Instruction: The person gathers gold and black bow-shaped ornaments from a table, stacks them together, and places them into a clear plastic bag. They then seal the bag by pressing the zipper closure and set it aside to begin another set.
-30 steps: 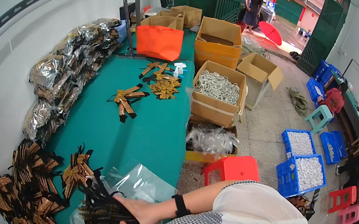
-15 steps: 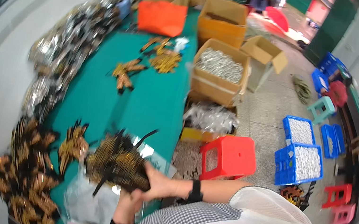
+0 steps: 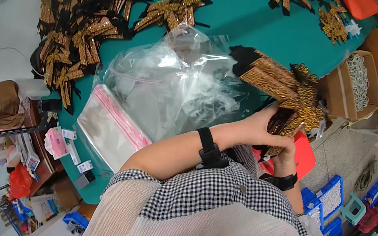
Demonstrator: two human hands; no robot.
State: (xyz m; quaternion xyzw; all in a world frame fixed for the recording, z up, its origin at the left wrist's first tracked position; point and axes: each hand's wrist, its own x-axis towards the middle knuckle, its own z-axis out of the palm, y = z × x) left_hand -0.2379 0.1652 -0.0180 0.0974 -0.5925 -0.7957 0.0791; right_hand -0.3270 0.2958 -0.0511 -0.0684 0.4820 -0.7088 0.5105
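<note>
The teal table [image 3: 219, 2] is now filling the upper half of the frame where half a second ago it was running narrow up the middle, so the head is tilting down and closer over the work; the crumpled clear plastic bags [image 3: 174, 85] are lying at centre frame, no longer half hidden by the arms; the big heap of gold-and-black glitter bows [image 3: 82, 33] is spreading across the upper left, and a flat zip bag with a pink strip [image 3: 109, 126] is resting at lower left of centre; the bundle of glitter bows [image 3: 287, 92] is sitting at right of centre, shifted rightward to the table's edge from its earlier place at lower centre, which I judge means the bunch is being gathered and squared up; the left hand [image 3: 258, 127] is wrapping closed around the bundle's lower end, and the right hand [image 3: 284, 152] is closing its grip on the same end from beneath; open cardboard boxes [image 3: 357, 82] are standing at upper right.
</note>
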